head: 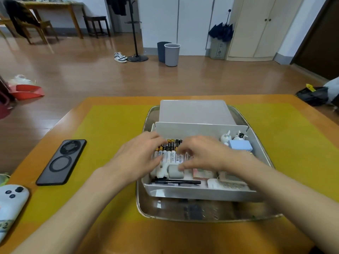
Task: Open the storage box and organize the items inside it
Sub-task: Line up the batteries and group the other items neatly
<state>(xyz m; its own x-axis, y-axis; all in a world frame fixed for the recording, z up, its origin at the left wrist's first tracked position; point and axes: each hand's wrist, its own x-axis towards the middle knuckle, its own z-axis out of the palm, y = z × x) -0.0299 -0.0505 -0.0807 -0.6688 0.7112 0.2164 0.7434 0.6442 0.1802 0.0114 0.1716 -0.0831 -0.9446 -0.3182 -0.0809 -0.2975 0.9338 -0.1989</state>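
Wooden flooring fills the upper half of the frame; below it a wooden table [117, 233] carries a yellow mat [110, 129]. At centre right of the frame a metal tray [145, 204] sits on the mat, and the open storage box [200, 193] rests inside it. The box's translucent lid [194, 111] lies just behind the box, towards the top of the tray.

Box contents: a row of markers [172, 153] at centre, black pens [176, 182] along the near wall, a grey roll [176, 171] just above the pens, a light blue box [240, 146] and two small white figurines [232, 137] in the upper right corner.

The left hand [139, 154] is spread, fingers relaxed and resting on the left end of the markers. The right hand [201, 153] is loosely curved over the right end of the markers, fingertips touching them; neither hand grips anything.

At lower left of the frame, a black phone [61, 162] lies on the mat, with a white phone [11, 202] at the frame edge.
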